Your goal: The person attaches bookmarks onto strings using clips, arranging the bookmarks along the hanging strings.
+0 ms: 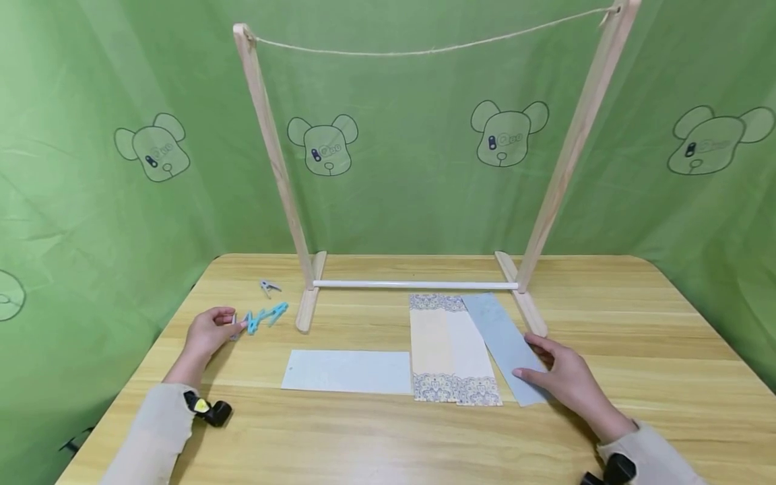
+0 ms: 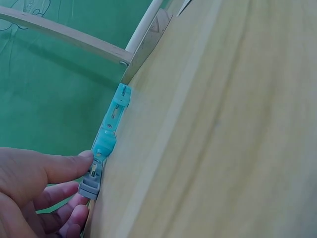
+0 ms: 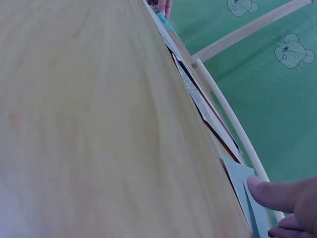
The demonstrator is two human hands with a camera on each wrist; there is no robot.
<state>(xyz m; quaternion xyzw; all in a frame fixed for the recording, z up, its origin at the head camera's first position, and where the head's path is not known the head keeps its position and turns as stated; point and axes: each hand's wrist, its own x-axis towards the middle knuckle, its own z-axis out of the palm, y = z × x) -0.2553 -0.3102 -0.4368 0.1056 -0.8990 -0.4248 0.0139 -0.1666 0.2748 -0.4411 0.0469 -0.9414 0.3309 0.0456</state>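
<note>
At the table's left side, my left hand has its thumb and fingers on either side of a grey clothespin, pinching it. Two light-blue clothespins lie right beside those fingertips, and another grey clothespin lies farther back. My right hand grips the near part of a slanted light-blue paper strip, thumb on top and fingers along its right edge. That strip lies beside two overlapping strips with blue lace patterns, one cream and one whitish. A pale blue strip with a small hole lies crosswise to their left.
A wooden stand rises at the back, with a left post, a right post and a sagging string between their tops. A white rod joins its feet low down. Green cloth hangs behind the wooden table.
</note>
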